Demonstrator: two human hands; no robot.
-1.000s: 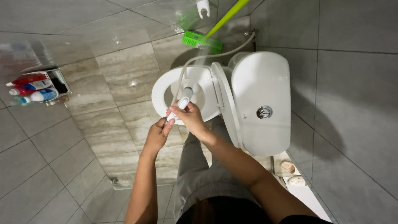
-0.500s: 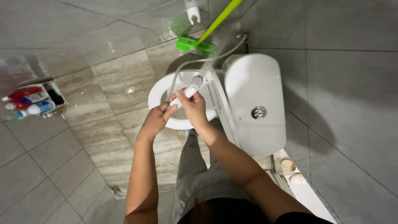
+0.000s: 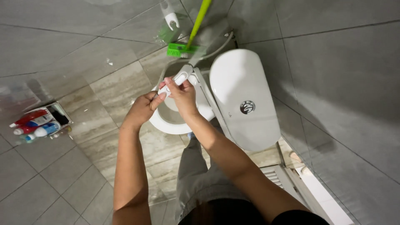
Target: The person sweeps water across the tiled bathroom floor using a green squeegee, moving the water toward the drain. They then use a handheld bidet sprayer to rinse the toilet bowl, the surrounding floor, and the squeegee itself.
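— Where are the hands?
— Both are raised over the toilet bowl [image 3: 166, 121]. The right hand [image 3: 181, 93] is clamped round the white spray nozzle [image 3: 178, 79]; the left hand [image 3: 143, 108] pinches its near end with closed fingers.
— Which hand is nearer it?
— The right one, wrapped about its middle; the left touches only the lower tip.
— How does it lie?
— Its long axis runs from lower left to upper right, head pointing away toward the green brush [image 3: 180, 50] by the wall, with its hose [image 3: 216, 50] curving off beyond.
— And farther off?
— The white cistern [image 3: 246, 100] stands to the right; bottles [image 3: 35, 125] lie on the floor far left.
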